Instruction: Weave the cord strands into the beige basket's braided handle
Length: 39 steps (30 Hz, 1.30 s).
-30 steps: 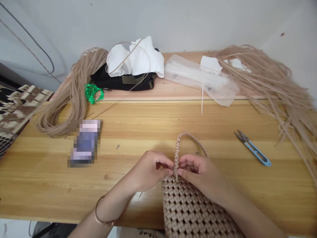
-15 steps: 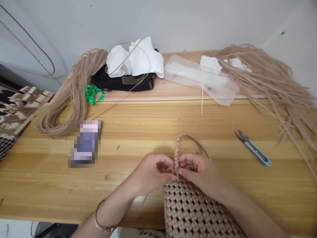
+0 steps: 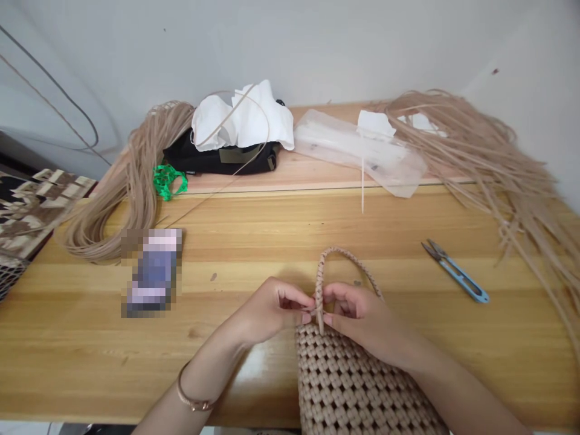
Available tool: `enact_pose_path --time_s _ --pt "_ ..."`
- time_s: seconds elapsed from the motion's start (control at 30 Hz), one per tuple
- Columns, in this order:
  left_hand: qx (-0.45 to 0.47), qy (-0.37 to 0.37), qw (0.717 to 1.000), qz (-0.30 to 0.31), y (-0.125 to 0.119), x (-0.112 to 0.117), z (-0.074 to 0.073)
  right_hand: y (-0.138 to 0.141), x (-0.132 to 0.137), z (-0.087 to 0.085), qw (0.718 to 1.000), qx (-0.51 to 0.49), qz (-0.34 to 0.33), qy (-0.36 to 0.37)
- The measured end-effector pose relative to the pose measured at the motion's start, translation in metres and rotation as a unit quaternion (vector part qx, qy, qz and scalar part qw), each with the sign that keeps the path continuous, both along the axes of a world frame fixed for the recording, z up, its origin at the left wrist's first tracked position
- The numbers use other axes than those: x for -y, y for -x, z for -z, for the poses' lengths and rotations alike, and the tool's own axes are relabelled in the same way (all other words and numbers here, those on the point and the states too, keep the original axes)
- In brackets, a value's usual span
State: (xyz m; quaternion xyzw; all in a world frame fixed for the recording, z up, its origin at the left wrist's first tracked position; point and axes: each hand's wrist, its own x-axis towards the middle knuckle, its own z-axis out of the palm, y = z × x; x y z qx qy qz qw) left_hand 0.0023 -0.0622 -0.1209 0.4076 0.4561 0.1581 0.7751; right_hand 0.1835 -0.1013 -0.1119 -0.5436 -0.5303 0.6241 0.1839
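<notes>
A woven tan bag (image 3: 357,386) stands at the table's front edge, its lower part cut off by the picture's edge. From its top rises an arched, braided handle (image 3: 319,275). Left of the handle's near foot, my left hand (image 3: 269,311) pinches a thin tan strand (image 3: 310,310) between thumb and forefinger. Closed against the other side of that foot is my right hand (image 3: 362,311), fingers curled and thumb near the bag's rim. A short flat strip end points down at the handle's foot. What lies inside my right fingers is mostly hidden.
Blue thread snips (image 3: 457,272) lie to the right. A pixelated phone-like object (image 3: 154,272) is at left. Bundles of tan strands lie at back left (image 3: 136,175) and right (image 3: 489,157). Between them are a black pouch (image 3: 203,158), white tissue, green netting and a plastic bag (image 3: 389,163).
The camera view has shifted slightly. My left thumb and forefinger have drawn closer together on the strand beside the handle. My right hand stays at the handle's foot.
</notes>
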Motion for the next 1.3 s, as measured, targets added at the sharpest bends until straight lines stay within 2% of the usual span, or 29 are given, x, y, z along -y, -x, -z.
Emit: enact_pose_path --time_s 0.2,0.5,0.63,0.73,0.83,1.0,1.17,1.3 --pt "0.016 0.065 0.998 0.000 0.001 -0.002 0.004 0.002 -0.001 0.001 0.999 0.034 0.011 -0.011" --pt "0.048 0.041 0.997 0.049 0.003 -0.003 -0.001 0.002 0.000 0.001 0.999 0.007 0.002 -0.031" --pt "0.059 0.007 0.996 0.065 0.004 -0.004 0.000 0.002 -0.003 -0.001 0.999 0.011 -0.017 -0.034" --pt "0.054 -0.010 0.997 0.055 0.004 -0.003 0.000 0.003 -0.004 -0.002 0.999 0.025 -0.015 -0.027" --pt "0.022 -0.030 0.998 0.054 0.003 0.000 -0.003 0.005 -0.003 -0.004 0.998 0.051 -0.012 -0.019" --pt "-0.068 -0.105 0.989 0.078 0.000 0.006 -0.013 0.004 0.000 -0.009 0.995 0.096 -0.015 -0.015" --pt "-0.109 -0.160 0.977 0.093 0.000 0.007 -0.016 0.000 0.000 -0.012 0.996 0.070 -0.049 -0.010" --pt "-0.120 -0.201 0.968 0.094 0.000 0.009 -0.017 0.001 -0.001 -0.009 0.997 0.060 -0.050 -0.007"
